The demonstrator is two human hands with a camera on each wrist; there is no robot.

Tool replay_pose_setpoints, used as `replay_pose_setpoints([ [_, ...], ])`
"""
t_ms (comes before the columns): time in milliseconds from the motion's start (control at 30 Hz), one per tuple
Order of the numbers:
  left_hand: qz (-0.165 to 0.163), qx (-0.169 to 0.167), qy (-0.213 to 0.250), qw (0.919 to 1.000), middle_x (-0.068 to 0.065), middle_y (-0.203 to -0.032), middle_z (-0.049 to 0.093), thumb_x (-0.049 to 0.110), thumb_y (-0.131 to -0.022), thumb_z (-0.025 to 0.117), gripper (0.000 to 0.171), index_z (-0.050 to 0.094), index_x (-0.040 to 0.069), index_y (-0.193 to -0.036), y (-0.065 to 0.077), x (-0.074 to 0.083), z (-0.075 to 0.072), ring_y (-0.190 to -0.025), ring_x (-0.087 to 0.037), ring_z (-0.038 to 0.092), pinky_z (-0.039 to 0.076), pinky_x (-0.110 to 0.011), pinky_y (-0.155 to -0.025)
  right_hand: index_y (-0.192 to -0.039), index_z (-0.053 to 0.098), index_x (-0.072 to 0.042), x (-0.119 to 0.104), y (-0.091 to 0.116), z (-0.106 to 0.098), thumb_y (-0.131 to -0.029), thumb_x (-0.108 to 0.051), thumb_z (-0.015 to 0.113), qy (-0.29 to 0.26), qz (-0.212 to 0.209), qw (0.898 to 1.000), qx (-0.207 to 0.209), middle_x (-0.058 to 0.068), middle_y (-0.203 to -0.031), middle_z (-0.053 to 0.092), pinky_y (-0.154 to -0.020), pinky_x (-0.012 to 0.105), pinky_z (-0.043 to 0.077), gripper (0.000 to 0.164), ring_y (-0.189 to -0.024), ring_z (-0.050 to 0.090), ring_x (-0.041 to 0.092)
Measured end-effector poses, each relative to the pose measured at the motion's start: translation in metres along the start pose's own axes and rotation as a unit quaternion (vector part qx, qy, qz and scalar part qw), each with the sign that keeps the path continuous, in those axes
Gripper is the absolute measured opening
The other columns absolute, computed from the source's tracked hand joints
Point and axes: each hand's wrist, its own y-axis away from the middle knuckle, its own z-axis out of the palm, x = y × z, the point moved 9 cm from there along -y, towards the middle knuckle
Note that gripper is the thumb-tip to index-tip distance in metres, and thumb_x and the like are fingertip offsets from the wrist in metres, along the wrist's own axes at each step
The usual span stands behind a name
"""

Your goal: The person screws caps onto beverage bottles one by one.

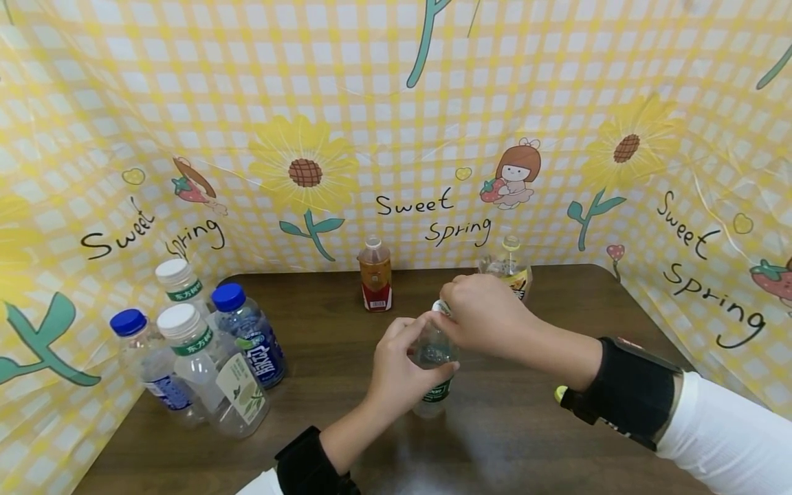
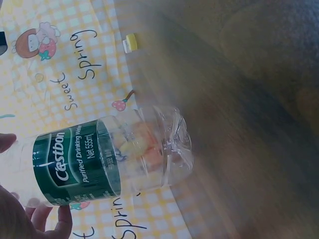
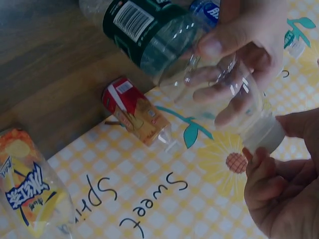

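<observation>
My left hand [image 1: 396, 361] grips a clear plastic water bottle [image 2: 134, 154] with a green label around its body, fingers and thumb wrapped about the upper part. The bottle stands upright in the head view, its base low over the table. On its neck sits a white cap [image 3: 266, 135], which my right hand [image 1: 489, 313] pinches between thumb and curled fingers. In the head view the right hand hides most of that cap. Nothing shows inside the bottle but the background seen through it.
At the left of the table [image 1: 322, 440] stand several capped bottles, among them a blue-capped blue bottle [image 1: 254, 337] and a white-capped clear one [image 1: 213, 371]. Toward the back are a red-and-orange-labelled bottle [image 1: 375, 275] and an uncapped yellow-labelled bottle [image 1: 520, 282]. A yellow-and-white cap [image 2: 130, 43] lies near the back edge.
</observation>
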Motion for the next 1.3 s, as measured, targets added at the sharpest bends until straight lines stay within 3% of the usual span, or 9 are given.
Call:
replay_pose_setpoints([
  [233,-0.002,-0.001,-0.003,1.0000,-0.002,-0.104,0.058,0.018,-0.065,0.092,0.070,0.064,0.006,-0.128,0.000,-0.002,0.000,-0.092,-0.019,0.058,0.056,-0.037,-0.071,-0.060,0.050,-0.013,0.002,0.000,0.001,-0.086,-0.028,0.074,-0.016,0.042,0.999,0.007,-0.005,-0.054,0.041,-0.044,0.025,0.031,0.038,-0.049,0.040,0.011],
  [533,-0.012,-0.001,-0.011,0.9999,-0.002,-0.103,0.059,0.021,-0.065,0.091,0.066,0.066,0.009,-0.125,0.000,-0.005,-0.003,-0.092,-0.018,0.058,0.056,-0.041,-0.071,-0.081,0.067,-0.004,0.006,0.000,0.007,-0.087,-0.026,0.073,-0.080,0.032,0.996,0.006,0.000,-0.070,0.060,-0.052,0.026,0.044,0.023,-0.061,0.052,0.011],
  [800,-0.014,0.002,-0.006,0.9999,-0.002,-0.108,0.059,0.021,-0.065,0.092,0.068,0.065,0.012,-0.127,0.000,-0.009,-0.007,-0.098,-0.018,0.059,0.056,-0.037,-0.074,-0.089,0.069,-0.007,0.013,0.009,0.006,-0.088,-0.030,0.072,-0.137,0.026,0.990,0.026,-0.006,-0.068,0.055,-0.052,0.023,0.039,0.023,-0.058,0.044,0.005],
  [1067,-0.030,0.003,-0.009,0.9995,-0.004,-0.110,0.060,0.021,-0.065,0.092,0.071,0.062,0.005,-0.128,0.000,-0.017,-0.014,-0.102,-0.019,0.059,0.056,-0.038,-0.076,-0.100,0.071,-0.006,0.036,0.028,0.026,-0.088,-0.020,0.073,-0.235,0.089,0.968,0.027,-0.007,-0.076,0.063,-0.059,0.025,0.049,0.019,-0.067,0.057,0.006],
  [1200,-0.036,0.004,-0.007,0.9993,-0.004,-0.112,0.060,0.022,-0.066,0.091,0.072,0.061,0.003,-0.129,0.000,-0.019,-0.017,-0.102,-0.020,0.058,0.055,-0.038,-0.077,-0.099,0.071,-0.006,0.049,0.045,0.049,-0.088,-0.015,0.072,-0.285,0.125,0.949,0.049,-0.008,-0.077,0.063,-0.060,0.025,0.051,0.014,-0.069,0.057,0.005],
  [1300,-0.038,0.009,-0.006,0.9992,-0.005,-0.111,0.060,0.022,-0.066,0.091,0.072,0.062,0.002,-0.129,0.000,-0.019,-0.020,-0.103,-0.020,0.059,0.056,-0.038,-0.077,-0.102,0.070,-0.005,0.056,0.058,0.072,-0.087,-0.012,0.073,-0.318,0.129,0.938,0.057,-0.005,-0.082,0.064,-0.064,0.028,0.053,0.017,-0.073,0.060,0.008],
])
